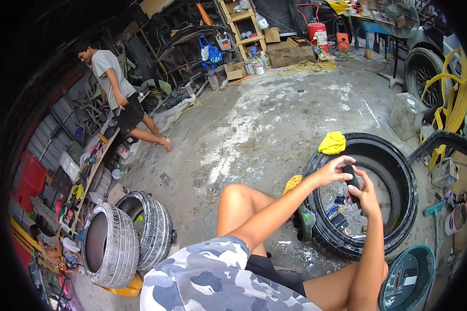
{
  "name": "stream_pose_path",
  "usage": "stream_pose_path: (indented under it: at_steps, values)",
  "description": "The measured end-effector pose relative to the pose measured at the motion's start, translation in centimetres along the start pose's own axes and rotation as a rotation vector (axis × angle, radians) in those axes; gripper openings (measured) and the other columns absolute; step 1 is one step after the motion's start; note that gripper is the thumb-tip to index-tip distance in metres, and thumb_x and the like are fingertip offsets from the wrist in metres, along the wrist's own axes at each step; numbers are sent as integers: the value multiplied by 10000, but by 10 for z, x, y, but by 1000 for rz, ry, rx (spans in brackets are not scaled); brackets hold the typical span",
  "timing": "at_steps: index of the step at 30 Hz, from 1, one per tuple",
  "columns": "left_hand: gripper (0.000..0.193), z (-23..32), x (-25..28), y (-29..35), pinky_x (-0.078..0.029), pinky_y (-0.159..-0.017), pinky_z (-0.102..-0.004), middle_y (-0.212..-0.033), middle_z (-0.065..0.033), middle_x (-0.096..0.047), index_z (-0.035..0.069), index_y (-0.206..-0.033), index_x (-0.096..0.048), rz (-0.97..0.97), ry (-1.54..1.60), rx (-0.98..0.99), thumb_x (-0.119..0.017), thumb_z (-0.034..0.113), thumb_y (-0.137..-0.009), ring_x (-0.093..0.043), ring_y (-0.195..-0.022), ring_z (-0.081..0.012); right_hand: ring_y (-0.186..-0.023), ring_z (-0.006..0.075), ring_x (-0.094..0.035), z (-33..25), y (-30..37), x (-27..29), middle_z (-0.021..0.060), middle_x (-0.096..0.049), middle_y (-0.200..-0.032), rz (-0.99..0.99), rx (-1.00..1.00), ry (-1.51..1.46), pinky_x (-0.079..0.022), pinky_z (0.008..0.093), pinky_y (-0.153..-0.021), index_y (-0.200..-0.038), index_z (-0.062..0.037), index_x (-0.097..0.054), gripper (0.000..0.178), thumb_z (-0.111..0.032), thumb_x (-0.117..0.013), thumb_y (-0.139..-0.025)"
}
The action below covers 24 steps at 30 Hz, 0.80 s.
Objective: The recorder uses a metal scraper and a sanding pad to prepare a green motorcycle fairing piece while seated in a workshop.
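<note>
Head view shows us holding a small black block [351, 181] above the big tire [399, 171] lying flat on the floor. Our left hand [333, 171] pinches its top and our right hand [367, 194] wraps its lower end. We should keep both grips snug. A yellow rag [332, 142] sits on the tire's far rim.

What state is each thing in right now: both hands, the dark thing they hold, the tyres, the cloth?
left hand: closed on the small dark object, gripping its top
right hand: closed on the same object from below
small dark object: held over the tyre
black tyre: lying flat on the floor
yellow cloth: crumpled on the tyre's rim
two pale tyres: upright, side by side
</note>
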<state>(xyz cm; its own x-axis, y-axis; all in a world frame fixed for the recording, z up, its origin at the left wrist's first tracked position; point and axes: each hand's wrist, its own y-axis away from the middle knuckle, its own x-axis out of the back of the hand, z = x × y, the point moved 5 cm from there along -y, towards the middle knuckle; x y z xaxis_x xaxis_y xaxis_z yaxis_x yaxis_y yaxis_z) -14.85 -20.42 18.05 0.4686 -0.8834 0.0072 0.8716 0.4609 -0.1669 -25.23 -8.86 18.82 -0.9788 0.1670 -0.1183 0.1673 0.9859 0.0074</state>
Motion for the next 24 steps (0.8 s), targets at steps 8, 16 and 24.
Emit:
stream_pose_path:
  at_steps: [8, 16, 24]
  values:
    - [318, -9, 8, -6, -432, -735, -232, -914, 37, -597, 54, -1032, -629, -50, -351, 5, -793, 142, -775, -514, -822, -63, -673, 105, -580, 8, 3, 11, 50, -622, -819, -87, 69, 337, -461, 233, -597, -1397, -65, -429, 713, 42, -703, -747]
    - [307, -10, -14, 9, -401, -614, -300, -704, 19, -519, 35, -927, -668, 5, -369, -64, -806, 210, -716, -467, -689, -94, -691, 91, -512, 10, 21, 11, 1, -512, -738, 55, 117, 434, -430, 257, -634, -1176, -36, -538, 566, -17, -787, -668]
    - [401, -7, 1, 10, -482, -912, -325, -1098, -47, -615, 45, -1126, -568, -180, -296, 9, -777, 170, -807, -576, -1049, -140, -880, 214, -624, 13, 5, 4, 143, -645, -916, 31, 128, 602, -457, 384, -731, -1238, -70, -493, 600, -137, -781, -715]
